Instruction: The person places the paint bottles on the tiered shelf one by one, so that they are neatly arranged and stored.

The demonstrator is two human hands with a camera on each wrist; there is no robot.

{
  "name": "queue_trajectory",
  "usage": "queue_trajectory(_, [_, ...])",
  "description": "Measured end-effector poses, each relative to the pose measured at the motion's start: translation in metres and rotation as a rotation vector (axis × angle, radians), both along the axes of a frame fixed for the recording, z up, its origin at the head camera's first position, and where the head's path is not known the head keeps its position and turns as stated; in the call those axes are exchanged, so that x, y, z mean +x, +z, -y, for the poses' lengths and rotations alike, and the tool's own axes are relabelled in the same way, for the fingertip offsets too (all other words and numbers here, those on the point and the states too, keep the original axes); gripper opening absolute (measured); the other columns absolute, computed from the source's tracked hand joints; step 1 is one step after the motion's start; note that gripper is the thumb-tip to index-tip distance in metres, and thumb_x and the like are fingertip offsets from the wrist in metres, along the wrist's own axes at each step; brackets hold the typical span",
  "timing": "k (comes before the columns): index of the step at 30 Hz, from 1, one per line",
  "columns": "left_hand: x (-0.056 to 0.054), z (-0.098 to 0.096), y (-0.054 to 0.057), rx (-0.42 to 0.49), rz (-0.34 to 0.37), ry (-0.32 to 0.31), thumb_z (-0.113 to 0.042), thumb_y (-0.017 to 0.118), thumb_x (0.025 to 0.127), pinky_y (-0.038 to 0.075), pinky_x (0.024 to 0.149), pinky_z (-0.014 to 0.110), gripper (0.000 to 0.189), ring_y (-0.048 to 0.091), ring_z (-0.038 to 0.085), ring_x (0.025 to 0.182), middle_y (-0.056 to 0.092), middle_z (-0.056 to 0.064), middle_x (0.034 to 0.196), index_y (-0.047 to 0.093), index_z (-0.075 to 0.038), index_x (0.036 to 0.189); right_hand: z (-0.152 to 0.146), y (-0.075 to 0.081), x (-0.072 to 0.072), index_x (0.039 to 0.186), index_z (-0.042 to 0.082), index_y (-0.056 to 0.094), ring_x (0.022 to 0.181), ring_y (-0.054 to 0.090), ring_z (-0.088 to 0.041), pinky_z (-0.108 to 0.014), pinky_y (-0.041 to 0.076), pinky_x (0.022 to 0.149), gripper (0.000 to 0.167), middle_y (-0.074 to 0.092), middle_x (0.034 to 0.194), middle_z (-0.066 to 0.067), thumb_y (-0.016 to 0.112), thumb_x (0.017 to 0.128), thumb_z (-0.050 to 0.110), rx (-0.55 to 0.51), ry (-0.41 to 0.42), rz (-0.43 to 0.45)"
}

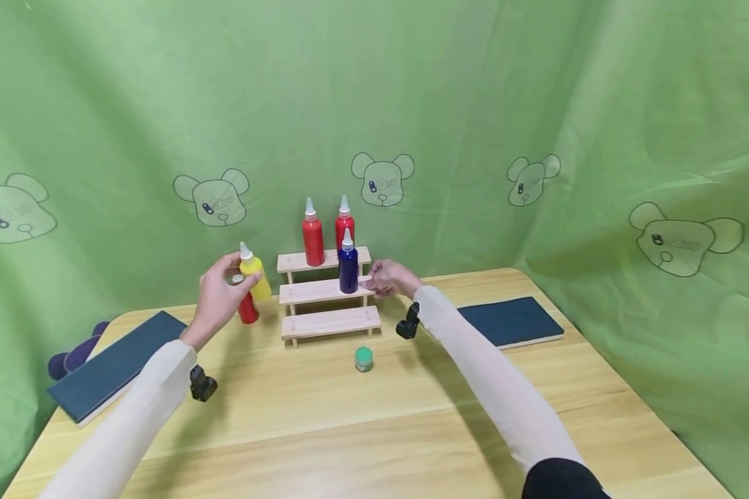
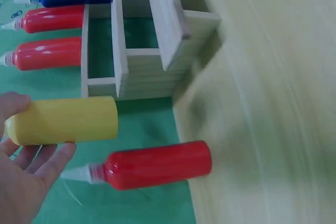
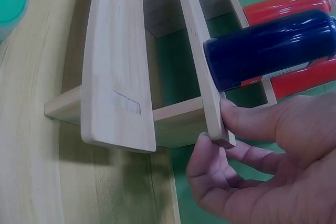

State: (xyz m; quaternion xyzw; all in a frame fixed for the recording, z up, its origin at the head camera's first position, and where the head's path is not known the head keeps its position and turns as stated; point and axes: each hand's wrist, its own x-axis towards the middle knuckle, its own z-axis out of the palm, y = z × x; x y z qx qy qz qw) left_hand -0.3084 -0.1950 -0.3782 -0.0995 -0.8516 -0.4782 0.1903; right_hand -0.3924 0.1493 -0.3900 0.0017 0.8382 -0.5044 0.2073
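Note:
My left hand (image 1: 220, 293) grips a yellow squeeze bottle (image 1: 255, 274) with a white nozzle, raised left of a three-step wooden rack (image 1: 331, 323). Below and behind it a red bottle (image 2: 160, 165) stands on the table. At the rack's right end, my right hand (image 1: 392, 278) pinches the end of the middle shelf (image 3: 212, 114) between thumb and fingers. A dark blue bottle (image 1: 348, 269) stands upright on that shelf, close to the thumb. Two more red bottles, one at the left (image 1: 313, 240) and one partly hidden by the blue bottle (image 1: 345, 225), stand on the top shelf.
A small jar with a green lid (image 1: 363, 359) sits in front of the rack. Dark blue flat pads lie at the left (image 1: 121, 364) and right (image 1: 510, 322) of the wooden table (image 1: 312, 443). Green cloth (image 1: 449, 111) hangs close behind the table; a purple object (image 1: 78, 353) is at the left edge.

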Motion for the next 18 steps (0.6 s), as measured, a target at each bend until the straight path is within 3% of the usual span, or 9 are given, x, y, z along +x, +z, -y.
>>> queue_trajectory(3, [-0.002,-0.006,0.005,0.004,0.009,-0.033,-0.016,0.075,0.098,0.059,0.101,0.038,0.049,0.064,0.038,0.124,0.064,0.023,0.137,0.058,0.002,0.141,0.0,0.001,0.0,0.105,0.006,0.049,0.074,0.057,-0.015,-0.039,0.06,0.093,0.022,0.056,0.093,-0.006,0.07,0.099,0.006,0.008,0.01,0.003])
queue_trajectory(6, [-0.005,-0.016,0.008,0.028,0.011,-0.078,-0.018,0.076,0.098,0.054,0.107,0.054,0.05,0.063,0.039,0.126,0.064,0.023,0.138,0.058,0.002,0.141,-0.002,0.002,0.001,0.107,0.005,0.05,0.074,0.057,-0.015,-0.031,0.06,0.081,0.022,0.056,0.095,-0.006,0.07,0.099,0.006,0.025,0.017,0.006])
queue_trajectory(9, [-0.009,-0.024,0.009,0.051,0.007,-0.112,-0.018,0.076,0.098,0.049,0.112,0.057,0.05,0.063,0.04,0.126,0.064,0.024,0.138,0.059,0.002,0.14,-0.004,0.004,0.001,0.109,0.004,0.05,0.074,0.057,-0.014,-0.028,0.06,0.077,0.022,0.056,0.096,-0.007,0.07,0.099,0.006,0.031,0.017,0.007])
queue_trajectory(15, [-0.015,-0.032,0.008,0.072,0.029,-0.115,-0.017,0.078,0.095,0.048,0.113,0.056,0.053,0.062,0.04,0.126,0.064,0.023,0.139,0.058,0.001,0.14,-0.003,0.002,-0.003,0.111,0.004,0.051,0.075,0.057,-0.015,-0.037,0.06,0.092,0.023,0.057,0.096,-0.007,0.07,0.098,0.004,0.005,0.03,0.014])
queue_trajectory(18, [-0.016,-0.035,0.009,0.076,0.051,-0.123,-0.018,0.079,0.094,0.048,0.113,0.056,0.056,0.06,0.04,0.129,0.062,0.022,0.141,0.056,0.001,0.142,-0.001,0.001,-0.003,0.113,0.003,0.05,0.074,0.056,-0.014,-0.033,0.061,0.085,0.025,0.056,0.096,-0.006,0.07,0.098,0.004,0.004,0.034,0.02])
